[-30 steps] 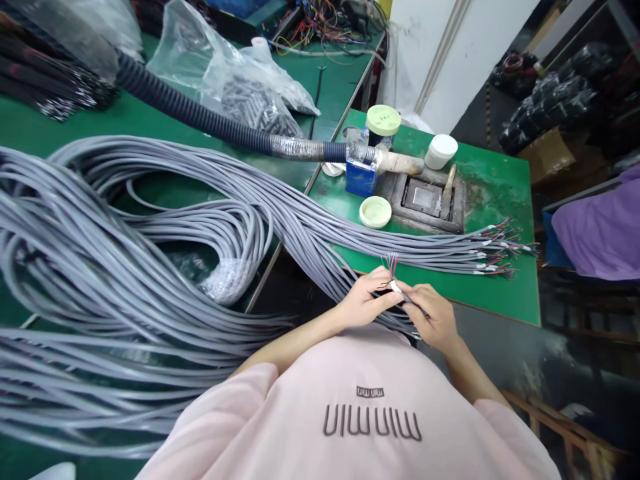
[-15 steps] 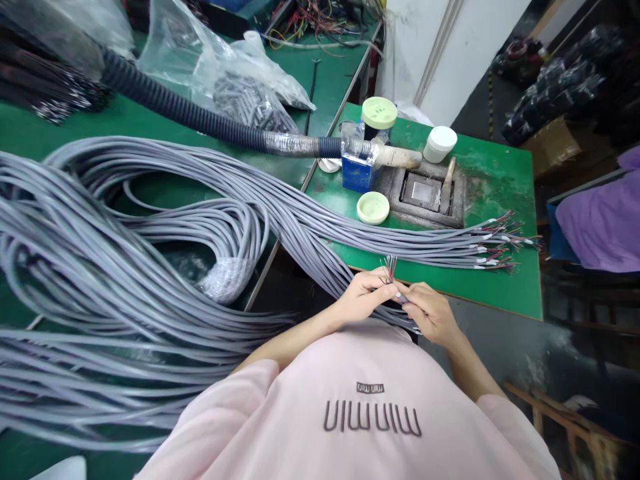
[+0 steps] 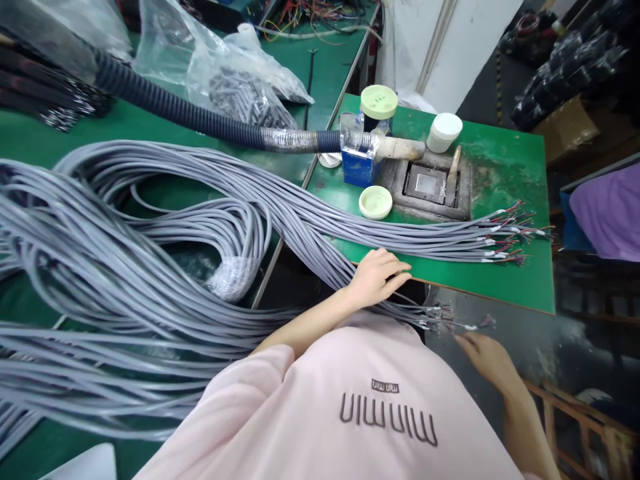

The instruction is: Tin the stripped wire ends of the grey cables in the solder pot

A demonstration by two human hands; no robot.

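Observation:
My left hand lies over the grey cables hanging at the front edge of the green table, its fingers stretched out to the right and slightly apart. Beneath and beyond it, the stripped cable ends show thin coloured wires and white bands. One cable end sticks out farther right and is blurred. Just below that end is my right hand, fingers extended and apparently apart from the cable. A second row of grey cables lies across the table, its wire ends fanned out at the right.
A solder pot is set in the table behind the cables, with a black extraction hose above it. Around it stand a white jar, a green-lidded jar and a loose lid. Coiled cable fills the left.
My hands have parted. The cable they held between them has been let go; its wire end now lies to the right. My right hand moved right and down; my left opened over the bundle.

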